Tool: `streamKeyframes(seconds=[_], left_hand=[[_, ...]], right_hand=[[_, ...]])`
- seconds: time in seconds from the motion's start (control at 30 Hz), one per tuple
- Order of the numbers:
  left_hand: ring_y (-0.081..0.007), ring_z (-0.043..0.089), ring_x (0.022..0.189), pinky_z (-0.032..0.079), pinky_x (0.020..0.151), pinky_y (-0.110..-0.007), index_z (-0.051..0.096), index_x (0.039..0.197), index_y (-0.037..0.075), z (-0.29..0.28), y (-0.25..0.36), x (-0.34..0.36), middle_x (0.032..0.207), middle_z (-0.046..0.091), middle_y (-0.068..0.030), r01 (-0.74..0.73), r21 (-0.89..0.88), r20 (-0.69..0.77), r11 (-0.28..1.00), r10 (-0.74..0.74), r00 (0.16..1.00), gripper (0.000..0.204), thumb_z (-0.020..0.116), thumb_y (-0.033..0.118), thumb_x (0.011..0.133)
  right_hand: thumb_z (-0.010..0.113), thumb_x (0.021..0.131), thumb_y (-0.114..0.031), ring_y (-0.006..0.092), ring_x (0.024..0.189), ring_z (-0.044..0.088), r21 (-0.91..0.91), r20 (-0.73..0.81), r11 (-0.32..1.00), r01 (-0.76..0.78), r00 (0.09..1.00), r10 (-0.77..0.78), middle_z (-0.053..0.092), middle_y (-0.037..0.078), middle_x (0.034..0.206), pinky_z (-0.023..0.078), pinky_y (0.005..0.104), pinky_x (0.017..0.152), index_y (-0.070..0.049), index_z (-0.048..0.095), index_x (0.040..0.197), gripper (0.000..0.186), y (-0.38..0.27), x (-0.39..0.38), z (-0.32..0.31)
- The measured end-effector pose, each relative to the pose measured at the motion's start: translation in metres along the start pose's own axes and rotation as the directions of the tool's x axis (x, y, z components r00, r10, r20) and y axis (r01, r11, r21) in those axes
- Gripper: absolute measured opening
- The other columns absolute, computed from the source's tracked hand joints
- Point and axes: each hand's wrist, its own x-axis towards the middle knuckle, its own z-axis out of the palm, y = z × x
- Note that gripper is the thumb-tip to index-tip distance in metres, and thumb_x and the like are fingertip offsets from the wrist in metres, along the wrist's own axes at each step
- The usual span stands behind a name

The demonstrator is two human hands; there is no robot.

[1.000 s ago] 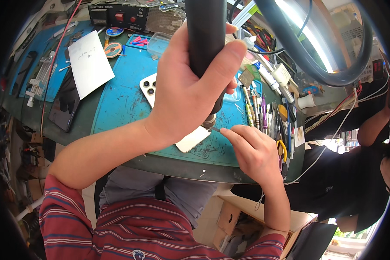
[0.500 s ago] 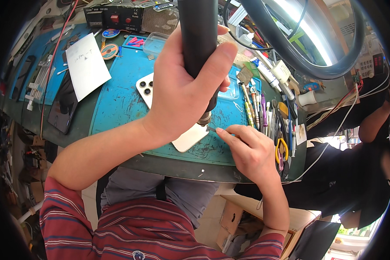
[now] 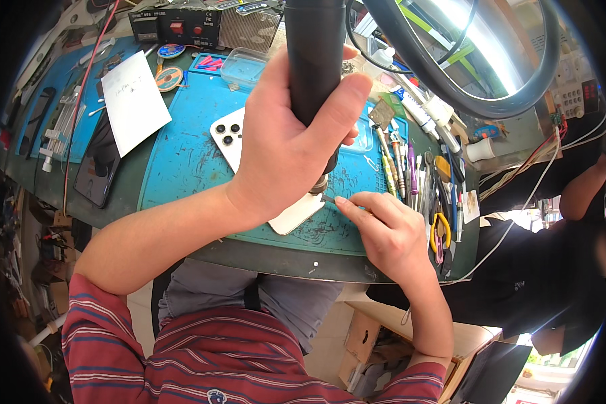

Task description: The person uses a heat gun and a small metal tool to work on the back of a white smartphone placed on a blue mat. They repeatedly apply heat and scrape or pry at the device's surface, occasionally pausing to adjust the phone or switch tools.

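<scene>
Above the white phone, the left hand is wrapped around a black handpiece; at 4 o'clock, the right hand pinches a thin tool.

Phone on the mat — paper to its left, tools to its right.

This looks to us like a phone repair workshop: a white phone lies on a blue mat, with slim hand tools crowding its right edge. Near the mat's far left corner we see 2 spools, and a black box with red switches beyond.
</scene>
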Motion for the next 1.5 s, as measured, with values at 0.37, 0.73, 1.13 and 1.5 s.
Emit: streamKeyframes(seconds=[0.37,0.73,1.13,1.5], left_hand=[[-0.0140,0.061,0.070,0.052,0.067,-0.031,0.051,0.132,-0.001,0.0000,0.0018,0.0012,0.078,0.060,-0.0054,-0.022,0.019,0.006,1.000,0.022,1.000,0.036,0.062,0.021,0.105],[-0.0137,0.061,0.070,0.053,0.067,-0.031,0.051,0.132,-0.001,0.0012,0.0003,0.0006,0.078,0.060,-0.0051,-0.017,0.007,0.003,1.000,0.017,1.000,0.036,0.062,0.020,0.105],[-0.0138,0.060,0.070,0.053,0.067,-0.032,0.050,0.132,-0.001,0.0031,0.0009,0.0010,0.080,0.059,-0.0050,-0.020,-0.002,-0.002,1.000,0.020,1.000,0.035,0.061,0.019,0.105],[-0.0136,0.060,0.070,0.053,0.067,-0.032,0.050,0.132,-0.001,0.0022,0.0007,0.0025,0.079,0.059,-0.0048,-0.037,-0.003,-0.012,0.999,0.037,0.999,0.035,0.061,0.019,0.105]], right_hand=[[0.068,0.074,0.005,0.0218,0.077,0.066,0.022,-0.048,1.000,0.016,0.999,-0.015,0.068,0.005,0.098,0.056,0.0348,0.064,-0.006,0.076,0.113,0.041,0.0054,-0.0046,0.0081],[0.067,0.073,0.003,0.0220,0.080,0.067,0.041,-0.040,0.999,0.018,0.999,-0.017,0.068,0.004,0.101,0.057,0.0355,0.065,-0.007,0.075,0.115,0.043,0.0066,-0.0049,0.0092],[0.067,0.073,0.004,0.0213,0.081,0.067,-0.020,-0.012,0.999,0.031,0.999,-0.031,0.068,0.004,0.103,0.057,0.0348,0.066,-0.006,0.074,0.116,0.045,0.0026,-0.0056,0.0060],[0.068,0.073,0.003,0.0198,0.077,0.064,-0.023,-0.024,0.998,0.056,0.998,-0.057,0.067,0.004,0.103,0.056,0.0334,0.064,-0.005,0.074,0.118,0.046,0.0054,-0.0064,0.0080]])
